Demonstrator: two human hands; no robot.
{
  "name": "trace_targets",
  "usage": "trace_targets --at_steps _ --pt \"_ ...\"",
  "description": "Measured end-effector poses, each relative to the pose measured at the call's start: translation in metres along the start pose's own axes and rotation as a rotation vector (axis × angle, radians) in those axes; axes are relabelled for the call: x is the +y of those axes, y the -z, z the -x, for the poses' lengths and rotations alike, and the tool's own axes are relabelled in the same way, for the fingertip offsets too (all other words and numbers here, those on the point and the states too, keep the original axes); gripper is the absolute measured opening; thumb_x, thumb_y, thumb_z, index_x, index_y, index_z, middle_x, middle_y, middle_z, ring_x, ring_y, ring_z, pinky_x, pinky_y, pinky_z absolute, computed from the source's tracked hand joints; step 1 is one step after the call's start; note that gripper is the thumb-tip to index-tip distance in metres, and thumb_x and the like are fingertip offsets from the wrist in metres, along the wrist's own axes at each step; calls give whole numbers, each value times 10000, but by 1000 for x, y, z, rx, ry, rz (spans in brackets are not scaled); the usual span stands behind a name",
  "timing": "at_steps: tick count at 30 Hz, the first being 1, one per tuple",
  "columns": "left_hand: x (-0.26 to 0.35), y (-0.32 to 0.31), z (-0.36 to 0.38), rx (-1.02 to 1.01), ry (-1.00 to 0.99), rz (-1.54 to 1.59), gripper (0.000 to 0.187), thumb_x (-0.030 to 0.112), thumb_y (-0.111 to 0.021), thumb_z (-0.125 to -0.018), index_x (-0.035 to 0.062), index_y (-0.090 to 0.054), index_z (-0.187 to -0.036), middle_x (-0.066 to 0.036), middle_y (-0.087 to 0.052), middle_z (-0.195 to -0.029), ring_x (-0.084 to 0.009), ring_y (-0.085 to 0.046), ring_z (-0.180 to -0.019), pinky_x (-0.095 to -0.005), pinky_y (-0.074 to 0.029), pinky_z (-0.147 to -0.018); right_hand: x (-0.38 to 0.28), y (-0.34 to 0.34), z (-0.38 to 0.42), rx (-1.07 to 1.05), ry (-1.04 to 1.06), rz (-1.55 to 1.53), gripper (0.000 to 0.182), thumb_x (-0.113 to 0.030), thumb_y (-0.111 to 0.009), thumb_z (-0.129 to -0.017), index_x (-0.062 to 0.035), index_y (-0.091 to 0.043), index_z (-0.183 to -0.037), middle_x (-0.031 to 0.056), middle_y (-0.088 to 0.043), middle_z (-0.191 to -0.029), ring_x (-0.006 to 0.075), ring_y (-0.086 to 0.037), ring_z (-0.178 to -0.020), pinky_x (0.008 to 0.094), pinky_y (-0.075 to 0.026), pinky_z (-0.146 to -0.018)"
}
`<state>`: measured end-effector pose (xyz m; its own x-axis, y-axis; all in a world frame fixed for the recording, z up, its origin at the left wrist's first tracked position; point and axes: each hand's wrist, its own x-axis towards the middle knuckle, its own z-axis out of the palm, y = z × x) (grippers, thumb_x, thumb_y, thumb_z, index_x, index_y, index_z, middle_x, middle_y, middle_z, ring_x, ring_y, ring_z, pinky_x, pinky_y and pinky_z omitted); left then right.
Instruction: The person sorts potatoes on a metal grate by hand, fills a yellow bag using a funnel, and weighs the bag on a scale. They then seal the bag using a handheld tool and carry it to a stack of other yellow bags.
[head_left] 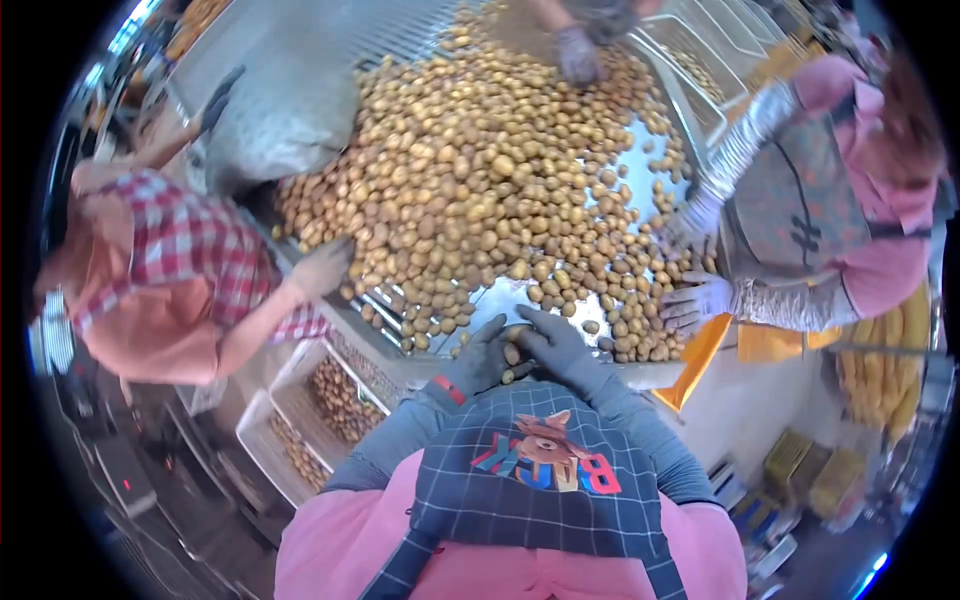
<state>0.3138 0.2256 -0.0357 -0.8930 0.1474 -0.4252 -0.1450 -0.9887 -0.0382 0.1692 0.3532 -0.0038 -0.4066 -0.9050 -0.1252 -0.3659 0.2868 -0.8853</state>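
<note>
A large heap of small yellow-brown potatoes [450, 190] covers a metal sorting table [500, 300] in front of me. At the table's near edge, my left hand [478, 356], in a grey glove, is cupped with bent fingers. Facing it is my right hand [562, 346], also gloved in grey, its fingers curved inward. A few potatoes [513, 353] sit between the two hands, close against my checked apron [540, 510]. My palms are hidden, so I cannot see everything they hold.
On the left, a person in a checked garment [190, 250] reaches into the heap beside a large pale sack [285, 120]. White crates [262, 420] with potatoes stand below. A person with silvery sleeves [760, 130] works at the right. Another gloved hand [578, 56] reaches in at the far side.
</note>
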Motion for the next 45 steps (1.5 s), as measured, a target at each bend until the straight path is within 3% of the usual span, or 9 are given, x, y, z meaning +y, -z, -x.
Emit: trace_targets --at_steps 8,9,14,19,21,25,33,39,45 --pt "-31 9 86 297 -189 -25 403 373 -532 -964 9 -575 -1130 -109 -639 -972 -185 -635 -821 -258 -551 -744 50 -7 -8 -68 401 408 235 -170 -605 -874 -49 -660 -1068 144 -653 -1076 316 -608 -1017 386 -481 -880" --pt "-40 24 98 324 -403 -975 368 313 -549 -947 -6 -581 -1128 -103 -629 -1083 -196 -636 -925 -305 -540 -791 50 -5 -8 -54 386 360 218 -156 -618 -858 -54 -665 -1044 139 -655 -1064 317 -611 -1006 393 -485 -870" --pt "-94 170 144 209 -603 8 180 236 -589 -895 61 -599 -937 -18 -603 -897 -120 -578 -801 -276 -488 -676 -14 -66 -71 -57 484 112 207 -155 -684 -793 -58 -667 -976 124 -655 -1009 314 -624 -900 406 -503 -784" --pt "-96 184 259 817 -1188 516 283 352 -605 -892 93 -575 -780 -52 -615 -768 -166 -549 -726 -336 -490 -631 -77 -200 -143 -446 541 284 148 -222 -641 -798 -93 -660 -868 89 -629 -1033 315 -584 -966 432 -443 -929" --pt "-128 265 336 1250 -849 439 401 359 -526 -924 96 -557 -1226 -83 -633 -1020 -282 -628 -879 -393 -536 -793 -60 -217 -144 -420 649 427 155 -229 -635 -798 -106 -669 -885 76 -620 -1045 301 -559 -1027 445 -393 -992" --pt "-130 311 388 1795 -890 178 388 251 -509 -930 33 -528 -1250 -116 -611 -1102 -270 -599 -939 -376 -490 -850 -21 -180 -107 -487 788 545 209 -209 -580 -815 -196 -686 -994 41 -585 -988 253 -535 -1042 417 -370 -1002" --pt "33 92 154 1241 -1387 -1371 291 11 -555 -860 4 -623 -1142 -128 -640 -1141 -250 -609 -1039 -370 -477 -929 79 42 -39 -416 613 845 367 -184 -694 -665 -141 -590 -1014 76 -536 -1224 298 -458 -1231 466 -341 -1083" --pt "100 8 -3 1142 -1045 -1815 326 193 -609 -824 79 -601 -1130 -188 -572 -1164 -374 -593 -1024 -444 -493 -850 110 33 -11 399 72 760 162 -185 -667 -770 -116 -663 -917 119 -583 -1157 377 -443 -1230 531 -270 -1101" --pt "84 -6 -24 851 -379 -2198 361 166 -620 -810 124 -573 -1166 -191 -492 -1246 -398 -590 -1039 -485 -489 -855 100 14 20 359 153 660 149 -180 -642 -781 -116 -671 -913 97 -579 -1240 351 -444 -1255 508 -296 -1089"
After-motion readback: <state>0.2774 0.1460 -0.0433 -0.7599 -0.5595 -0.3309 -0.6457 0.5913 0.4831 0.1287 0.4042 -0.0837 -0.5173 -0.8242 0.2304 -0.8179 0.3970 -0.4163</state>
